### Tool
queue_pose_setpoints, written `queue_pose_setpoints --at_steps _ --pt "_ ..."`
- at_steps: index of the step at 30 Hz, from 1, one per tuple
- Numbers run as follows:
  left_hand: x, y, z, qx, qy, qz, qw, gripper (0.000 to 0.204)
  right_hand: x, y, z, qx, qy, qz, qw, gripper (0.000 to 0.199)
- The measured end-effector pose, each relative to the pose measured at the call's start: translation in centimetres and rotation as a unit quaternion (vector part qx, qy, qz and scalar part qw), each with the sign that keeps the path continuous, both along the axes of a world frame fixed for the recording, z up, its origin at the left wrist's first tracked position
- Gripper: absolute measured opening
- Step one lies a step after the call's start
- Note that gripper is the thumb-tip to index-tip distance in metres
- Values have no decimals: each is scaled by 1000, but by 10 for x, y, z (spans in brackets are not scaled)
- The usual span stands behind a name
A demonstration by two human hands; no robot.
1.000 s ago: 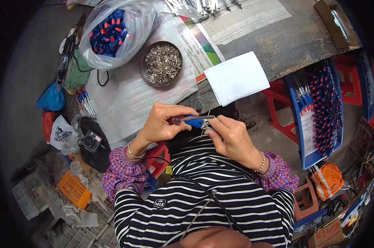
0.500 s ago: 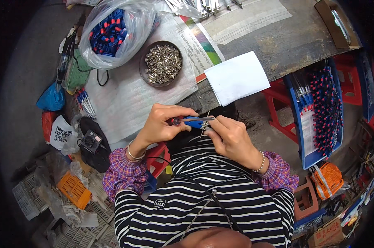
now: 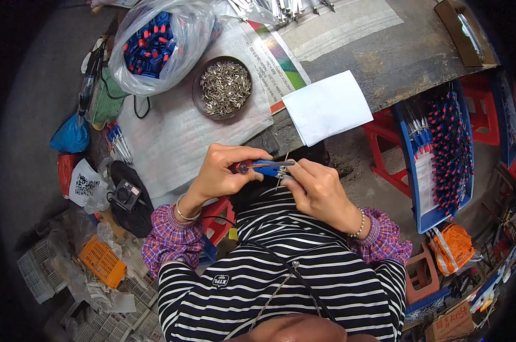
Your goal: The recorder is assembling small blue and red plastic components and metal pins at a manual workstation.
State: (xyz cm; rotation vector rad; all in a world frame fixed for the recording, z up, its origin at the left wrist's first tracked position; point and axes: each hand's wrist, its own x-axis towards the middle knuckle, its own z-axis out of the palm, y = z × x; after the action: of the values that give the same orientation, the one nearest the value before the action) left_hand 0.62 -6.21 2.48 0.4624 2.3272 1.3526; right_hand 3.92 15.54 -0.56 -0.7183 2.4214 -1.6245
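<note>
While both hands meet above the lap, just short of the table edge, the work in hand is held up between them: a small blue piece point(image 3: 265, 170) with a dark red end on its left and bright metal fittings point(image 3: 283, 171) on its right. The left hand point(image 3: 228, 170) is curled in, thumb and fingers closed around the piece near its red end. The right hand point(image 3: 319, 189) has its thumb and fingertips drawn together at the metal end, seemingly pinching the tip of a thin metal strip point(image 3: 276, 165) that runs along the top; whether that strip belongs to the piece or is separate cannot be told. A slim pin point(image 3: 287, 155) sticks out crosswise by the right fingertips

Judging by these grips, the step in hand is fitting or seating the metal parts at the end of the blue piece. The next move seems to call for a steady left hold and fine fingertip control on the right, keeping strip and pin lined up. On the table sit a round bowl point(image 3: 196, 98) of small metal parts and a clear bag point(image 3: 185, 62) of blue-and-red pieces; a blue tray point(image 3: 409, 171) with many more stands to the right
</note>
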Motion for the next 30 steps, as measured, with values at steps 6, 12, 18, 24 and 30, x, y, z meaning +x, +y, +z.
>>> queue_pose_setpoints --at_steps 6,12,18,24,30 --pt "2 -1 -1 -4 -1 1 1000 32 0 0 -1 -3 -2 2 1000 24" --pt "0 -1 0 -8 -1 -8 1000 32 0 0 -2 -4 0 1 1000 22" --pt "-1 0 1 2 -2 -8 1000 32 0 0 -2 -4 -2 5 1000 22" --pt "-3 2 5 6 -14 -18 1000 32 2 -1 -1 -3 4 -12 1000 22" --pt "-2 0 3 1 -13 -15 1000 32 3 1 1 -1 -4 7 1000 28"
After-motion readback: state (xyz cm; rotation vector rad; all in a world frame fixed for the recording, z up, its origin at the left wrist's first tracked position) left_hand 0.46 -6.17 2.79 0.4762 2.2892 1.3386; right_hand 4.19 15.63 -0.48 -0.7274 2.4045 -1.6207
